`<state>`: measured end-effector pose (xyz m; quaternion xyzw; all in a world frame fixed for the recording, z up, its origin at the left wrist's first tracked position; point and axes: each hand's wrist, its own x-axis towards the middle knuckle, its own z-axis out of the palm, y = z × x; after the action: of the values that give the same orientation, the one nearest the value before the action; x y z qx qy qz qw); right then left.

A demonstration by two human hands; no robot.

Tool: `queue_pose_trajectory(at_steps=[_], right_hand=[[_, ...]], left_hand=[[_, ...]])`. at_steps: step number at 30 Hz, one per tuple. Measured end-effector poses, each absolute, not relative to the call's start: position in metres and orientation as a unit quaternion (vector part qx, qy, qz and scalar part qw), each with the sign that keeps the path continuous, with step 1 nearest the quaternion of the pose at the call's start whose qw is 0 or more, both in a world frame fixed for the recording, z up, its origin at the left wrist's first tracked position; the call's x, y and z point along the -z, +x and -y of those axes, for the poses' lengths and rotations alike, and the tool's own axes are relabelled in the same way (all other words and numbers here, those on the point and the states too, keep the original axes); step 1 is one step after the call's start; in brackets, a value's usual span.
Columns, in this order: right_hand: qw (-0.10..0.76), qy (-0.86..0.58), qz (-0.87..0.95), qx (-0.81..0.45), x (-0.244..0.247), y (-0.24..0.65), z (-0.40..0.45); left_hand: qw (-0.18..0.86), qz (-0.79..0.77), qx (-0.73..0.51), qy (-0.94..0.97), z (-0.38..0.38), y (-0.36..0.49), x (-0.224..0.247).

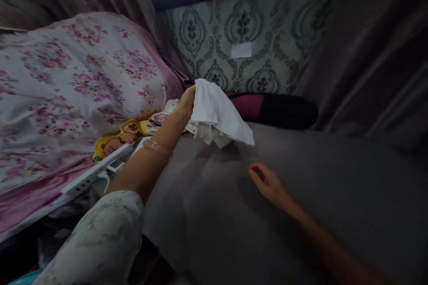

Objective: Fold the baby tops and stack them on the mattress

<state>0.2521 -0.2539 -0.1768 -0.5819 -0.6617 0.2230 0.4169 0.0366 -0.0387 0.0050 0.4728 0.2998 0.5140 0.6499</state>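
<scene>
A white cloth (219,109) hangs from my left hand (187,99), which grips its upper left corner above the grey sheet (301,164). The cloth drapes to the right, with crumpled lighter folds under its lower edge. Small patterned fabric (159,119) lies just behind my left wrist. Over the sheet, to the lower right of the cloth, my right hand (267,181) is apart from it. Its thumb and fingers are curled together, and I see nothing between them.
A floral bedcover (87,75) fills the left. Yellow cushions (115,146) and a white power strip (96,170) lie along its edge. A maroon and black roll (274,109) rests against the patterned wall, and curtains hang on both sides.
</scene>
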Motion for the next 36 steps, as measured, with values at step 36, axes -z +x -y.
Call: queue_pose_trajectory(at_steps=[36], right_hand=[[0.452, -0.702, 0.387, -0.393, 0.157, 0.411, 0.327]], left_hand=[[0.332, -0.335, -0.142, 0.870, 0.114, 0.080, 0.187]])
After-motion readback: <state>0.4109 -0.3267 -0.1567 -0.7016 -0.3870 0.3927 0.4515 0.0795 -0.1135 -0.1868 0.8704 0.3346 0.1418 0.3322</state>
